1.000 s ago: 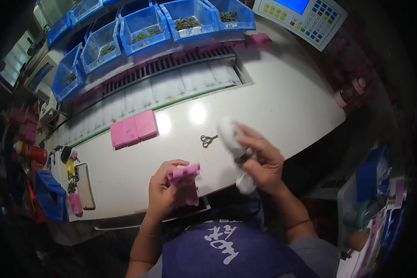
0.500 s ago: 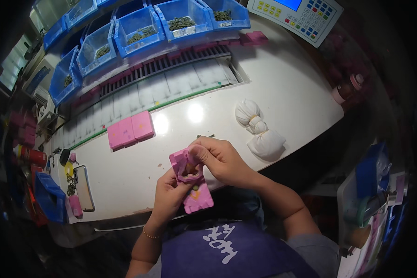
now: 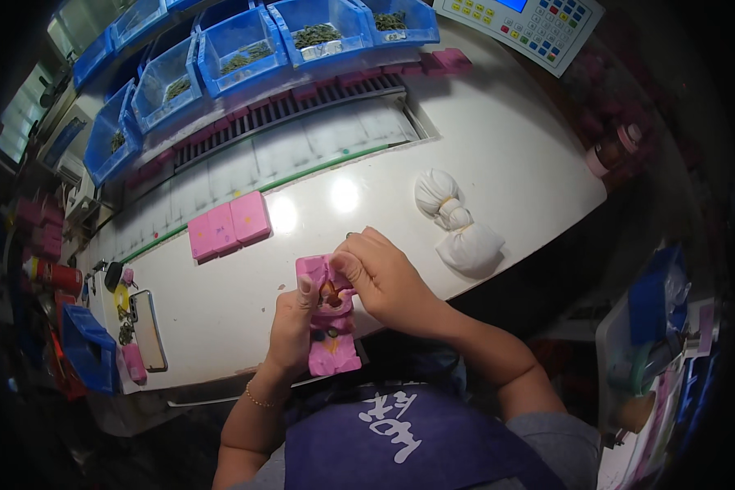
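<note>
I have a bumpy, pink, rubber-looking mould [image 3: 341, 320] up in front of me, and it is to the left of the tied white cloth bag [image 3: 456, 219], nearer to my body. My left hand [image 3: 288, 327] is curled shut around the side of the mould, with the thumb pressing on the front. My right hand [image 3: 392, 282] is mostly closed too, and its thumb and bent fingers pinch the top edge, between the left hand and the bag.

The mould is open, not shut flat: one part hangs down, with a yellow mark and dark round spots on it. Something orange-brown shows in the gap, but I cannot tell if it is stuff inside or a fingertip. So I think this one is only partly done, and the opening and the closing up are both left unfinished.

The bag lies by itself on the smooth white table [image 3: 514, 139], with no hand on it. Well to the left of the bag sit three flat, pink, rubber-looking blocks [image 3: 229, 226] in a row, all closed. I cannot tell if they are done or waiting. Past the bag, farther from me, are blue plastic bins [image 3: 241, 65] with little greenish bits inside
</note>
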Tool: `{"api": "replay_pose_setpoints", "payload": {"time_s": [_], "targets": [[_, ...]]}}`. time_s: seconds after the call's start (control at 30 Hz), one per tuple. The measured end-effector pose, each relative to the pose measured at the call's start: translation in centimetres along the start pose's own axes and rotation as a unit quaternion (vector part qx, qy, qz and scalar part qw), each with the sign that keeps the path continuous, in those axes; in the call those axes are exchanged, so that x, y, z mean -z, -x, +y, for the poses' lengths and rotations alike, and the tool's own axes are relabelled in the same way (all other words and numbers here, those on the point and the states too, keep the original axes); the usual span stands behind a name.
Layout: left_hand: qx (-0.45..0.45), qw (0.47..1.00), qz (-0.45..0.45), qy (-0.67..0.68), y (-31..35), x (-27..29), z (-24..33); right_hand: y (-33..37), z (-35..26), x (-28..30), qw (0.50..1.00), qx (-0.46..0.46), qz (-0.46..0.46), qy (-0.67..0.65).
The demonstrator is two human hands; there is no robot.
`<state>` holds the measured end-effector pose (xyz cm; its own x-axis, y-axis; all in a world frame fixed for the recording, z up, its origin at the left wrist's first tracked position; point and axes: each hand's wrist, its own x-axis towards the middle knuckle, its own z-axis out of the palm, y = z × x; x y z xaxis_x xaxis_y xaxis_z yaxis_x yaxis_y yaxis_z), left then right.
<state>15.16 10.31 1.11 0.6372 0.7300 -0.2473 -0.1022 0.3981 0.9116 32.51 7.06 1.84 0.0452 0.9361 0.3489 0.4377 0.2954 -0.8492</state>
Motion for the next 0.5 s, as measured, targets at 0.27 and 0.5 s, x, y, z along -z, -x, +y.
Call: {"api": "replay_pose_setpoints", "payload": {"time_s": [0.27,0.5], "targets": [[0.014,0.994,0.067,0.085,-0.1,-0.6,-0.6,0.8,2.2,4.8,0.95,0.016,0.113,0.289],[-0.086,0.99,0.109,-0.03,-0.8,-0.7,-2.0,5.8,4.6,10.0,0.9,-0.104,0.054,0.42]]}}
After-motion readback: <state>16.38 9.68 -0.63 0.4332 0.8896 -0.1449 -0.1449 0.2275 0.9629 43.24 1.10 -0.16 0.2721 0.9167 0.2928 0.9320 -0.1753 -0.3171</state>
